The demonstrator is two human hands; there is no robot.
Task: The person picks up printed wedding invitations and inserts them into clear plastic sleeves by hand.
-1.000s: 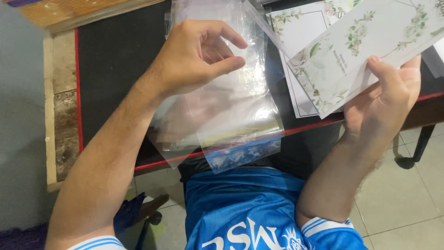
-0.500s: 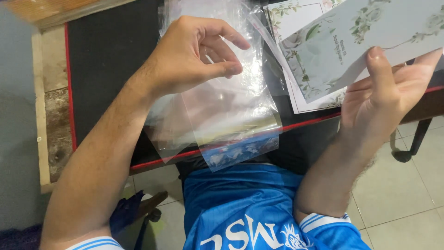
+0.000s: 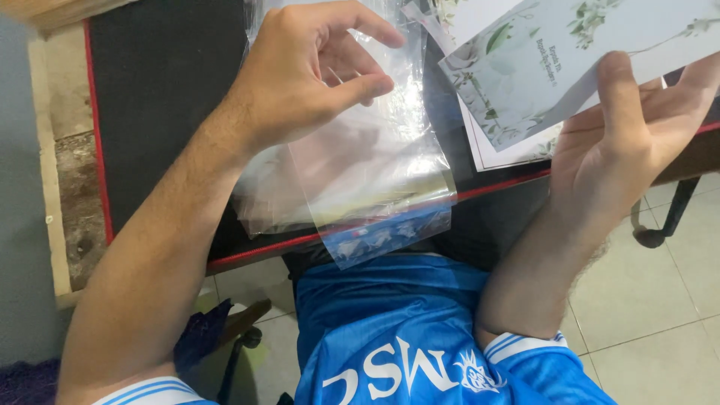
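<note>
My left hand (image 3: 311, 71) rests on a stack of clear plastic sleeves (image 3: 375, 180), with thumb and forefinger pinching the top sleeve near its upper end. The stack hangs a little over the front edge of the black desk (image 3: 161, 90). My right hand (image 3: 622, 142) holds a white card with a green leaf print (image 3: 570, 60) above the desk's right side, thumb on the card's face. Under that card lies a pile of similar printed cards (image 3: 502, 154).
The desk has a red trim line along its front and left edges. A pale wooden board (image 3: 60, 172) runs along the desk's left side. Below are my blue shirt (image 3: 390, 337), a tiled floor (image 3: 660, 315) and a dark chair leg (image 3: 675, 214).
The view has closed in on the desk. My right hand has drawn the leaf-print card nearer and further right. My left hand stays on the sleeves, fingers still pinching.
</note>
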